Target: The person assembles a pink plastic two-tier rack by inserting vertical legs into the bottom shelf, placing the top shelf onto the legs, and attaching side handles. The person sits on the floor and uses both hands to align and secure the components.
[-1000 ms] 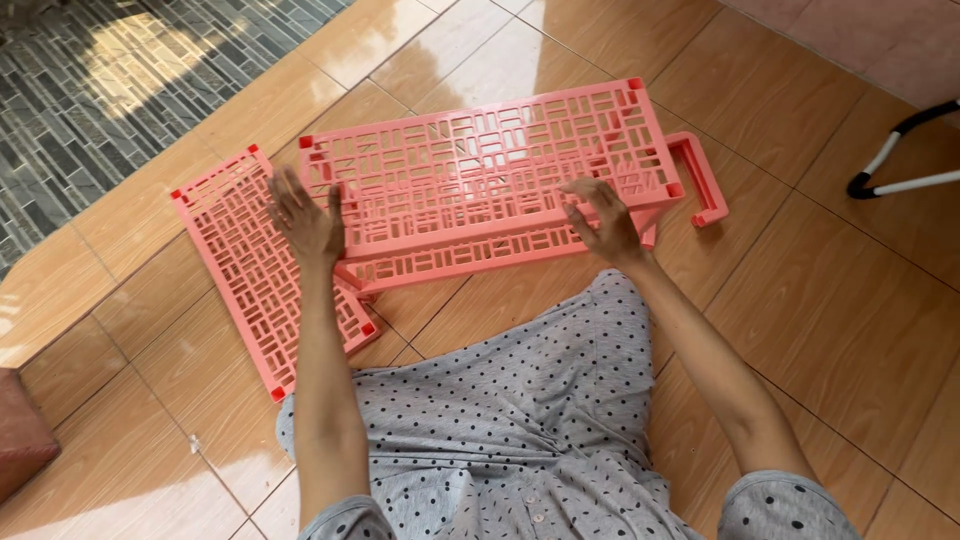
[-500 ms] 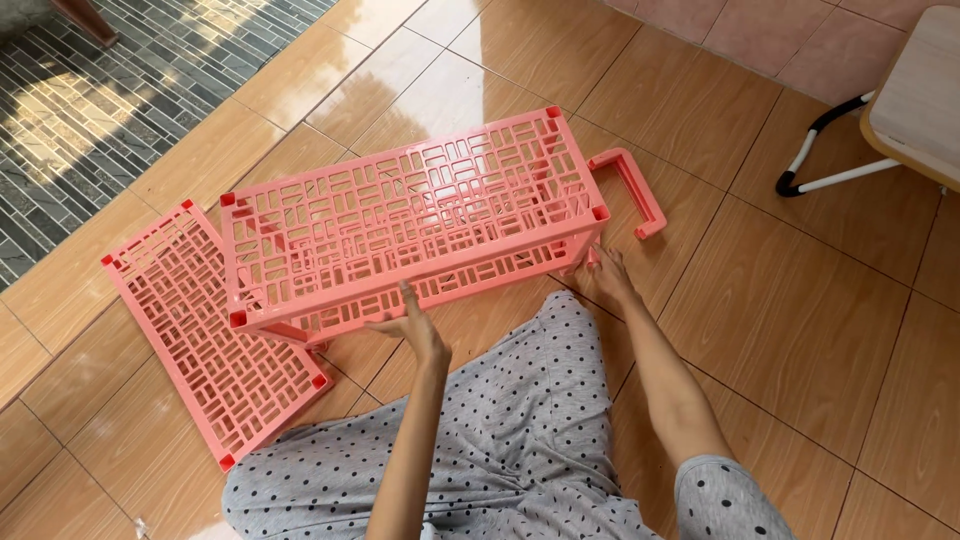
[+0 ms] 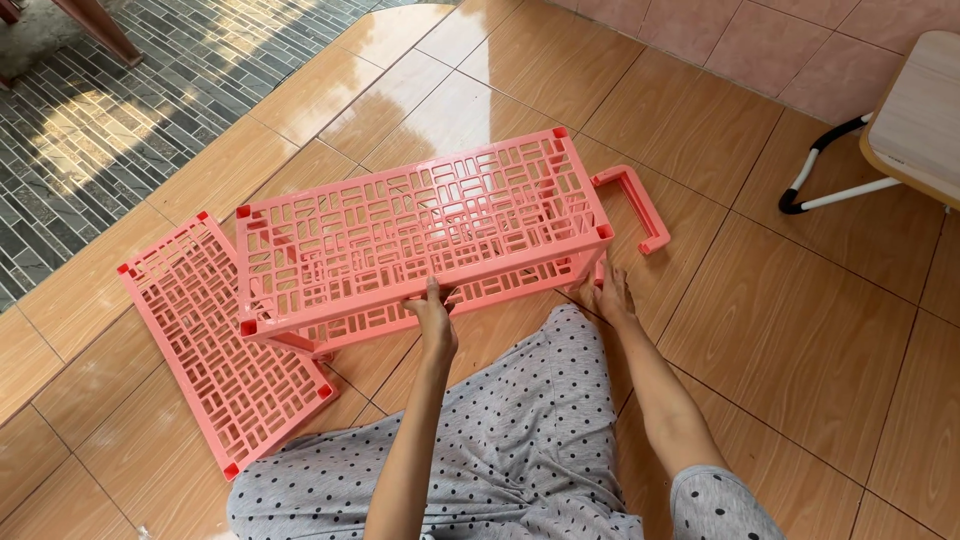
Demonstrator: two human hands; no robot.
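- Your left hand (image 3: 435, 318) grips the front edge of the pink rack (image 3: 420, 225).
- Your right hand (image 3: 610, 296) grasps its right corner.
- A loose pink panel (image 3: 215, 345) lies beside it on the tiled floor (image 3: 800, 330).

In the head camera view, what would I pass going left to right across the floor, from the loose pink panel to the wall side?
Loose pink lattice panel → left hand on the assembled pink rack → right hand → pink U-shaped handle piece → small folding table.

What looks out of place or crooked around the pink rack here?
One loose pink lattice panel lies flat on the floor tiles, partly under the pink rack, and a pink handle piece sits detached beside it. Nothing looks broken.
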